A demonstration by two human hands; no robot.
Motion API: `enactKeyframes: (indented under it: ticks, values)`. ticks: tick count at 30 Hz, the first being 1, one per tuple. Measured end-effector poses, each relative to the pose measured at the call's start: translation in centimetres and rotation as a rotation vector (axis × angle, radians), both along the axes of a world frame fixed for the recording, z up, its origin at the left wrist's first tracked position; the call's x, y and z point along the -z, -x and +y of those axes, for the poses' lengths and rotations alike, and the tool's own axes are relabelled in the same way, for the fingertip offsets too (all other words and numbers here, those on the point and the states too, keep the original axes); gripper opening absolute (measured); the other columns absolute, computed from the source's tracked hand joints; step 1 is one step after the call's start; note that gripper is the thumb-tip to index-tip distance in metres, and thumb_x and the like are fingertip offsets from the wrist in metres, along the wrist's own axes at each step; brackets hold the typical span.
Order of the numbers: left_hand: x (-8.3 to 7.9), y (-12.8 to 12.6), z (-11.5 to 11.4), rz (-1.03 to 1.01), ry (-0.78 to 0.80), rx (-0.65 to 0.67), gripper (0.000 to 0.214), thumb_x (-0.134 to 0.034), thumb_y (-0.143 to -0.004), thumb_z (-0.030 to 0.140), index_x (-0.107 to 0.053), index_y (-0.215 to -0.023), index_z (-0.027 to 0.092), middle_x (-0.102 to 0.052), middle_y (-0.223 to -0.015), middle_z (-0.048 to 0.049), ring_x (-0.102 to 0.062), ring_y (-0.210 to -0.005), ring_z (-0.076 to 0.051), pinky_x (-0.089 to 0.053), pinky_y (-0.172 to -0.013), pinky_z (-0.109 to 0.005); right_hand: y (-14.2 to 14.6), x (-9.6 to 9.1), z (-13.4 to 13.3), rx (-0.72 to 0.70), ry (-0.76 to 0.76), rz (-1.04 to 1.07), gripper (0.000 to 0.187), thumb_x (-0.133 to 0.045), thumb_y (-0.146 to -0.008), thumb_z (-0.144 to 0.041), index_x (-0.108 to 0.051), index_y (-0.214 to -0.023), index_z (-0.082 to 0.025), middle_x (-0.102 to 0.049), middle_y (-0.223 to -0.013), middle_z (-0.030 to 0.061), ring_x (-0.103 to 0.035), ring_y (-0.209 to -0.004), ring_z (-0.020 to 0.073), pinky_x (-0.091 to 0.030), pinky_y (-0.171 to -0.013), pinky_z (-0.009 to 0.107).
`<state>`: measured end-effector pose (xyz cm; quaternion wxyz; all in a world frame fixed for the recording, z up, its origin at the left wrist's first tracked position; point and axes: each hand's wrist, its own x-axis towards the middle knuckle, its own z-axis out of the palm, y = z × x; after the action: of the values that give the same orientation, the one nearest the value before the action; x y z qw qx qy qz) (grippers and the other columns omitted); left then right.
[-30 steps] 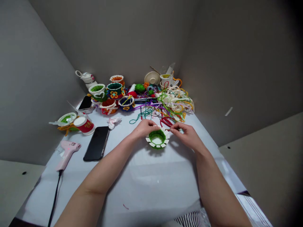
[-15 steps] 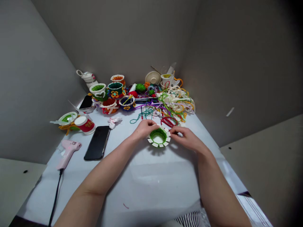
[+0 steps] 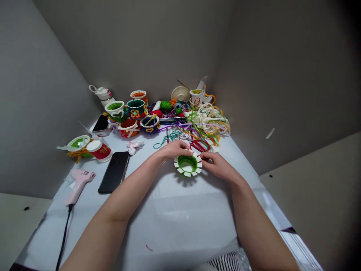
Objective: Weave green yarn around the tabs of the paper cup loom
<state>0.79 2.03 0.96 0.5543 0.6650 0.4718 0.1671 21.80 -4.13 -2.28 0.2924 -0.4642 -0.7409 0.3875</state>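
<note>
A paper cup (image 3: 184,174) with white rim tabs splayed outward and green yarn lining its inside stands near the middle of the table. My left hand (image 3: 178,149) reaches over its far rim, fingers closed on the tabs there. On the right side, my right hand (image 3: 216,164) pinches the rim between thumb and fingers; the fingertips are partly hidden. Just beyond the hands lie red-handled scissors (image 3: 199,145) and a loose tangle of teal yarn (image 3: 169,138).
Several yarn-decorated cups (image 3: 137,109) stand at the back left. A heap of yarn (image 3: 210,118) fills the back right. On the left are a black phone (image 3: 114,173), a pink glue gun (image 3: 79,186) with its cord, a red-and-white paper cup (image 3: 100,151) and crumpled tissue (image 3: 134,146).
My left hand's fingers have shifted rightward along the far rim of the cup. My right hand stays at the right side, its fingers drawn in closer. The whole view has shifted slightly.
</note>
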Motion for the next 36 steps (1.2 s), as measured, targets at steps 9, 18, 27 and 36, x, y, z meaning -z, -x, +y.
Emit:
enactKeyframes:
  ticks: [9, 18, 27, 36]
  values:
    - [0.3, 0.2, -0.3, -0.040, -0.005, 0.041, 0.026, -0.074, -0.065, 0.036, -0.071, -0.082, 0.017, -0.068, -0.079, -0.0017, -0.059, -0.070, -0.013, -0.044, -0.062, -0.021, -0.2, 0.6, 0.3, 0.032, -0.020, -0.005, 0.020, -0.052, -0.085, -0.028, -0.068, -0.082, -0.016, -0.067, -0.078, 0.0029, -0.056, -0.071, 0.0157, -0.044, -0.064, 0.026]
    - [1.1, -0.6, -0.4, 0.048, -0.104, -0.093, 0.026, -0.075, -0.063, 0.039, -0.070, -0.071, 0.014, -0.062, -0.066, -0.0005, -0.054, -0.061, -0.012, -0.040, -0.055, -0.023, -0.7, 0.3, 0.3, 0.110, -0.050, -0.005, 0.021, -0.054, -0.086, -0.032, -0.068, -0.081, -0.017, -0.067, -0.076, 0.0022, -0.057, -0.068, 0.0156, -0.043, -0.063, 0.025]
    - [2.0, -0.6, -1.2, 0.064, -0.185, -0.183, 0.029, -0.071, -0.066, 0.043, -0.068, -0.070, 0.014, -0.061, -0.067, -0.0013, -0.051, -0.059, -0.011, -0.036, -0.054, -0.023, -0.4, -0.9, -0.3, 0.236, -0.157, 0.080, 0.020, -0.060, -0.086, -0.036, -0.064, -0.077, -0.019, -0.066, -0.076, 0.0038, -0.057, -0.073, 0.0176, -0.044, -0.068, 0.028]
    - [1.5, -0.4, -1.6, 0.076, -0.205, -0.269, 0.027, -0.068, -0.069, 0.040, -0.065, -0.069, 0.014, -0.059, -0.067, -0.0018, -0.051, -0.063, -0.013, -0.035, -0.057, -0.024, -1.0, -0.9, -0.4, 0.122, -0.148, 0.048, 0.017, -0.056, -0.086, -0.031, -0.064, -0.077, -0.018, -0.065, -0.078, 0.0039, -0.056, -0.074, 0.0173, -0.043, -0.067, 0.028]
